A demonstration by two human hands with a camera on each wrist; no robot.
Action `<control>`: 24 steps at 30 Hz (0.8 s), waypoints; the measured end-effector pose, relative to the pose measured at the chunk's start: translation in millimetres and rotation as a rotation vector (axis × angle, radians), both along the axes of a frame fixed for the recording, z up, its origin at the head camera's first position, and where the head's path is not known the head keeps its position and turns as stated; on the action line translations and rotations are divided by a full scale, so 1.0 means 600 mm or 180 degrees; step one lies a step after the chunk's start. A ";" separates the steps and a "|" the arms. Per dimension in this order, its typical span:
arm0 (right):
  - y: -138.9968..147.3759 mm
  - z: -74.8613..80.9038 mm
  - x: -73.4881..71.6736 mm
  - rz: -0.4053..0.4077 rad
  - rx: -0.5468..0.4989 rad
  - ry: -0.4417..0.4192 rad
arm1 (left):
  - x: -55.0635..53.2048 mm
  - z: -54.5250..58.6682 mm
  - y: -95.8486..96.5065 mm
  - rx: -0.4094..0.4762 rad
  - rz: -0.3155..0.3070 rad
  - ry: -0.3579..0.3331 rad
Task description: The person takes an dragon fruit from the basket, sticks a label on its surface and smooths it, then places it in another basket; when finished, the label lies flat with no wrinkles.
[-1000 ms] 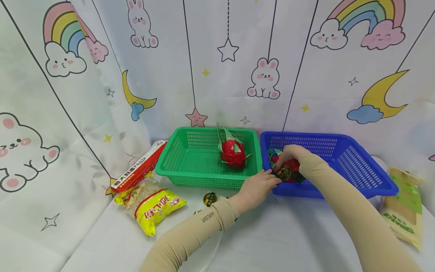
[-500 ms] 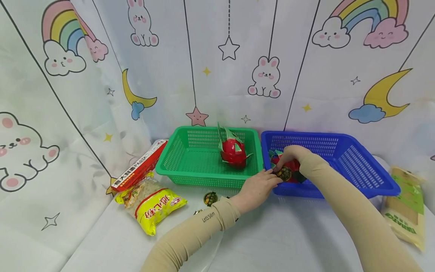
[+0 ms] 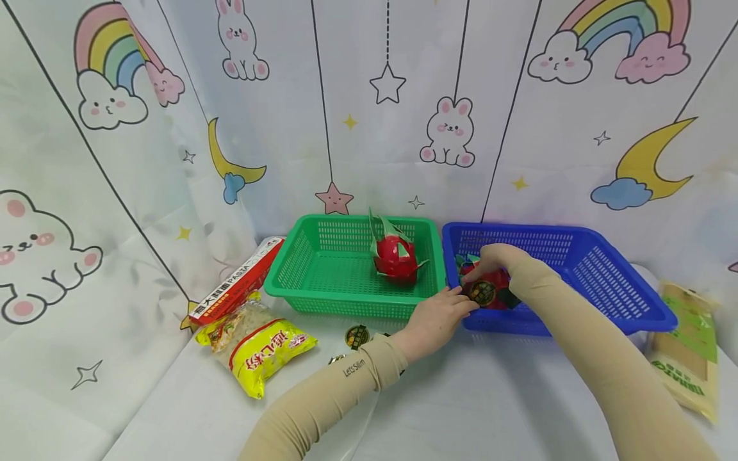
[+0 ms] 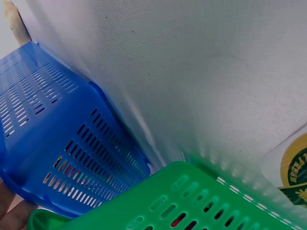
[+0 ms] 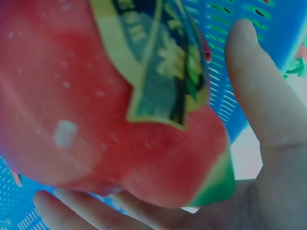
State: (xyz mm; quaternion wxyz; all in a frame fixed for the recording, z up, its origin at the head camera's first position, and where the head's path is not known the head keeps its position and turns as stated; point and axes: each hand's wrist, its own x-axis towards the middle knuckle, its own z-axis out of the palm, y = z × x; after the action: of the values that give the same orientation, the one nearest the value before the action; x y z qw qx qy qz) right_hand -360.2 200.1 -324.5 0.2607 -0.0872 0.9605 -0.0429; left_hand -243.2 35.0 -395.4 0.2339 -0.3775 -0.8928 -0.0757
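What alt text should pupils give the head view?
A person's right hand reaches over a red leafy dragon fruit in a blue plastic basket, the left hand at its near corner; another red dragon fruit lies in the green plastic basket alongside.

I find bright, even light over the blue basket (image 3: 599,282), with a soft shadow on the worktop (image 3: 461,410) in front of it. Right of the basket, a package (image 3: 686,352) is blurred. The left wrist view is dim; the right is blue-tinted, the fruit (image 5: 91,129) inside the basket bearing pale glare.
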 end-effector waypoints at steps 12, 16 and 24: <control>0.004 0.039 0.004 -0.0003 -0.0349 0.0332 | 0.002 0.002 0.000 0.0004 -0.0019 -0.0033; 0.002 0.051 0.015 0.0006 -0.0403 0.0405 | 0.000 0.000 0.000 0.0028 -0.0041 -0.0055; -0.001 0.063 0.043 0.0101 -0.0458 0.0468 | 0.002 0.000 -0.002 0.0025 -0.0050 -0.0062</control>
State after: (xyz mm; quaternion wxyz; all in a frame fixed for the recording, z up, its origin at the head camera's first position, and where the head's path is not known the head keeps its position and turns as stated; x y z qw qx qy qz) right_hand -334.5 199.3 -286.7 0.1832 -0.1238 0.9700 -0.1011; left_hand -242.1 33.8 -395.7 0.2261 -0.3829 -0.8917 -0.0847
